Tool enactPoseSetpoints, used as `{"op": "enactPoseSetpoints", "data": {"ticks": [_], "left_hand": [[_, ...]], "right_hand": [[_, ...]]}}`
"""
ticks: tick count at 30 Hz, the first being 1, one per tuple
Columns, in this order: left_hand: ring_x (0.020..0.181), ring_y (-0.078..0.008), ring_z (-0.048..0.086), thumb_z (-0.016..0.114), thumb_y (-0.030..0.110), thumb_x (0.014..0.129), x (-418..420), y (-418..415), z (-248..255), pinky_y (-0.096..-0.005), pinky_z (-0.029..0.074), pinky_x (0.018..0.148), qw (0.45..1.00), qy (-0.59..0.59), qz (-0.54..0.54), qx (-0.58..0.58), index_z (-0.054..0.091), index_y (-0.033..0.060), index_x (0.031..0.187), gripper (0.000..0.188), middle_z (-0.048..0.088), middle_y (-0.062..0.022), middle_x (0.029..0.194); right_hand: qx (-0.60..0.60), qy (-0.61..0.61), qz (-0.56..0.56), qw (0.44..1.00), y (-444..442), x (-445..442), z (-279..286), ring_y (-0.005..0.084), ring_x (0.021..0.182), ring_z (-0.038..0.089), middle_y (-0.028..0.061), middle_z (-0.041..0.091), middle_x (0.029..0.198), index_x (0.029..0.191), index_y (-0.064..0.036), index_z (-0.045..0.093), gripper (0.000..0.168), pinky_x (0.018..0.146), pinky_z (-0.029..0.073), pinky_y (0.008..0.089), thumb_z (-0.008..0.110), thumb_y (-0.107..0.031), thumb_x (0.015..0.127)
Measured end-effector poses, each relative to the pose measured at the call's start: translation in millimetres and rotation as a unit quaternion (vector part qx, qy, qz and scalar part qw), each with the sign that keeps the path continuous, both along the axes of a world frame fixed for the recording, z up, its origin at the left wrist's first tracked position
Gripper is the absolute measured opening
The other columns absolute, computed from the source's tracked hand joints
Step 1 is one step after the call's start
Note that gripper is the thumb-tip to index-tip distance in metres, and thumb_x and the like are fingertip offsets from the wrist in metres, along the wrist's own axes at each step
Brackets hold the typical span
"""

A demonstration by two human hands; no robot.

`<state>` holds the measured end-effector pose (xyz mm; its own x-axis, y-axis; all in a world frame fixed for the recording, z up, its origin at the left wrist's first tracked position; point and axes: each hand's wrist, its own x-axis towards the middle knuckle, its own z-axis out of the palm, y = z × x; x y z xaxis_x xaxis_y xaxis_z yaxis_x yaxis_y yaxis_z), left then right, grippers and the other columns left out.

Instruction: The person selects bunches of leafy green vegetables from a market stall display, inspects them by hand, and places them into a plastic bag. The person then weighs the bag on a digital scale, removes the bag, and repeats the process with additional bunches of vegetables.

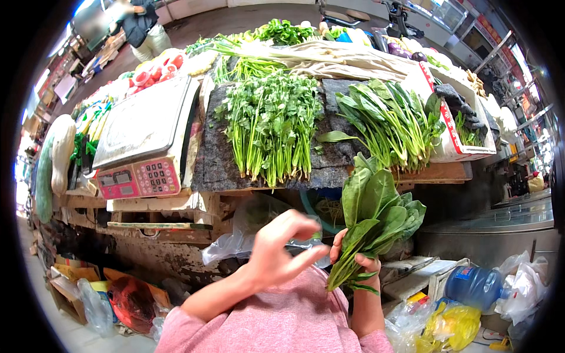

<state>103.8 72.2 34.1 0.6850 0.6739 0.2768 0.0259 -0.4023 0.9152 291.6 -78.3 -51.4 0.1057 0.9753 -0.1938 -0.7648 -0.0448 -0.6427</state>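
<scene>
My left hand (pixel 284 249) is raised in front of my chest, slightly blurred, its thumb and curled fingers apart with nothing between them. Just to its right, my right hand (pixel 368 264) grips a bunch of leafy greens, probably spinach (pixel 375 207), by the stems, leaves pointing up. On the stall beyond, a pile of the same kind of greens (pixel 388 119) lies on a dark cloth (pixel 207 163). To the left of that pile is a broad row of coriander (pixel 273 123), stems towards me.
A weighing scale (pixel 141 119) with a pink keypad stands left of the coriander, near a pale gourd (pixel 63 154). A white foam box (pixel 479 132) is at the right. Low on the right lie a blue water bottle (pixel 472 284) and plastic bags (pixel 454 326). A person (pixel 141 26) stands beyond the stall.
</scene>
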Motion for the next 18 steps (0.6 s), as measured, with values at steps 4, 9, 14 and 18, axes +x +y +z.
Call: {"op": "enactPoseSetpoints", "data": {"ticks": [4,9,14,18], "left_hand": [[0.067,-0.0035,0.05,0.076,0.015,0.09,53,2,-30,-0.023,0.043,0.059,0.973,-0.029,-0.004,-0.231,0.062,0.0004,0.092,0.02,0.057,0.0027,0.072],[0.072,-0.0023,0.05,0.069,0.008,0.096,62,0,-44,-0.0209,0.044,0.063,0.955,-0.1,0.009,-0.281,0.063,0.0012,0.094,0.01,0.059,0.0057,0.081],[0.083,-0.0084,0.064,0.068,0.012,0.097,63,12,-51,-0.0248,0.053,0.076,0.908,-0.164,-0.002,-0.386,0.066,0.0049,0.115,0.019,0.07,-0.0005,0.103],[0.084,-0.0105,0.066,0.067,0.012,0.098,62,16,-56,-0.0266,0.055,0.074,0.894,-0.182,-0.023,-0.408,0.064,0.0052,0.117,0.021,0.07,-0.0025,0.108]], "right_hand": [[-0.061,-0.062,-0.114,0.99,-2,-22,29,0.0264,0.077,0.068,0.0174,0.067,0.092,0.124,0.004,0.054,0.07,0.065,0.058,0.0352,0.082,-0.032,0.071],[-0.057,-0.058,-0.153,0.985,-5,-16,13,0.03,0.085,0.07,0.0202,0.067,0.106,0.125,0.004,0.056,0.064,0.072,0.06,0.0379,0.078,-0.028,0.075],[-0.069,0.036,-0.283,0.956,2,-13,4,0.0321,0.106,0.068,0.0153,0.069,0.117,0.123,-0.003,0.062,0.052,0.092,0.057,0.048,0.073,-0.022,0.076],[-0.06,0.061,-0.28,0.956,7,-15,-4,0.0276,0.1,0.069,0.0125,0.069,0.114,0.122,-0.004,0.063,0.046,0.088,0.058,0.0416,0.073,-0.02,0.079]]}}
